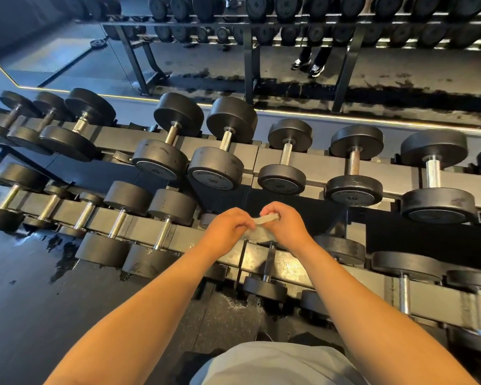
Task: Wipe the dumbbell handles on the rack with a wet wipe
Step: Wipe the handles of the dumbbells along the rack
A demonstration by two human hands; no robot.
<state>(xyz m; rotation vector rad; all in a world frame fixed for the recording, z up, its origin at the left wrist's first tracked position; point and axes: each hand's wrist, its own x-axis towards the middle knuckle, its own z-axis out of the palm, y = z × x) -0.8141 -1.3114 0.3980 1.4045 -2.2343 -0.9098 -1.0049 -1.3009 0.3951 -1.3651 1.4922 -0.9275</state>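
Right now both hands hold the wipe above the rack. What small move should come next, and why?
Probably lower the wet wipe onto the handle of the small dumbbell just below. The left hand and right hand pinch it stretched between them, touching no handle yet, and that handle lies nearest.

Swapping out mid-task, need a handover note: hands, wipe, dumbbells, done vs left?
Left hand and right hand both pinch the wet wipe, stretched between them above the lower rack tier.
No handle is being touched. The nearest is the small dumbbell straight below the hands.
Done: cannot tell from this view which handles are already wiped.
Left: bring the wipe to a handle and work along both tiers; the upper tier holds the 30 dumbbell and others.
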